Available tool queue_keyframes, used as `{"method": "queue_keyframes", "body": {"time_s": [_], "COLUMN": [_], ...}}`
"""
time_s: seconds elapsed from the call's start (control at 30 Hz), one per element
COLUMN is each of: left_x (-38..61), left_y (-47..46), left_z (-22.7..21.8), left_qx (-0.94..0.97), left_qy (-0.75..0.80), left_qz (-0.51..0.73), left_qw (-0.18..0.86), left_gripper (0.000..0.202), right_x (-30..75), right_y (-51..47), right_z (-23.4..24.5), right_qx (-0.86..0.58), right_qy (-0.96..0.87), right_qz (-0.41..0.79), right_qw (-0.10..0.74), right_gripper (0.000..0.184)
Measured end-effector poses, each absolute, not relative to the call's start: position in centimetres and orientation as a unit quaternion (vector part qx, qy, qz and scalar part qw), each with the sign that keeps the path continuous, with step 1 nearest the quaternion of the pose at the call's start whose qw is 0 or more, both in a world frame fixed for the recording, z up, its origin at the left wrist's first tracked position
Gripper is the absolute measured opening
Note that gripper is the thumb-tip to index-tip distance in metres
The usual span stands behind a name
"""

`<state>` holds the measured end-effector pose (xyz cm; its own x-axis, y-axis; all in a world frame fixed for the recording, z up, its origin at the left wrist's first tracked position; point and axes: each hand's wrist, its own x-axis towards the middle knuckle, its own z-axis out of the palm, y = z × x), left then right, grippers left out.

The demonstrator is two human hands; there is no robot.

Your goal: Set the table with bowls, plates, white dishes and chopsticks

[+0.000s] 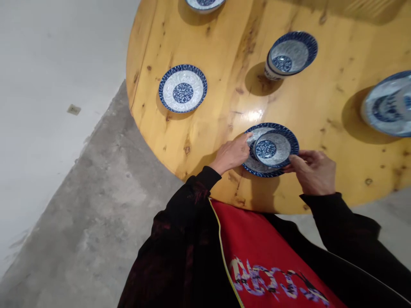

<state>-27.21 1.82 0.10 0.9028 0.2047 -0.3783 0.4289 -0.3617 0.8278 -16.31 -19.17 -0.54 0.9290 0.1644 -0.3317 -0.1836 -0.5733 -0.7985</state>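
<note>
A small blue-and-white bowl [278, 147] sits over a plate [267, 174] with a dark blue patterned rim, near the table's front edge. My right hand [316, 169] pinches the bowl's right rim, with the thumb at its edge and the other fingers partly hidden below. From the left, my left hand [233, 152] is on the plate's rim. One of its digits stretches over the plate's inner surface while the rest are curled and partly hidden. Whether the bowl rests on the plate or is slightly raised, I cannot tell.
On the round wooden table [218, 107], another plate [183, 89] lies at the left. Beyond the hands stand stacked bowls [290, 55]. A larger blue-and-white vessel [387, 107] is cut off at the right, and a dish [205, 5] at the top.
</note>
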Motion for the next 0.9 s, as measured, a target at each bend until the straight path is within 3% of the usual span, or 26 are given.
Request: {"method": "queue_keyframes", "body": {"time_s": [0.2,0.37,0.9], "left_x": [-31.2,-35.0,-36.9], "left_y": [3.3,3.4,2.6], "left_z": [1.0,0.2,-1.6], "left_qx": [0.787,0.753,0.743], "left_qy": [0.286,0.344,0.362], "left_qz": [-0.019,0.001,-0.004], "left_qw": [0.546,0.560,0.562], "left_gripper": [0.045,0.043,0.043], "right_x": [-16.4,-16.9,-18.2], "right_y": [-19.5,-18.9,-18.0], "right_z": [-0.4,-0.1,0.7], "right_qx": [-0.819,-0.816,-0.824], "right_qy": [0.054,0.077,0.105], "right_qz": [0.204,0.202,0.190], "right_qw": [0.533,0.536,0.524], "right_gripper": [0.021,0.011,0.012]}}
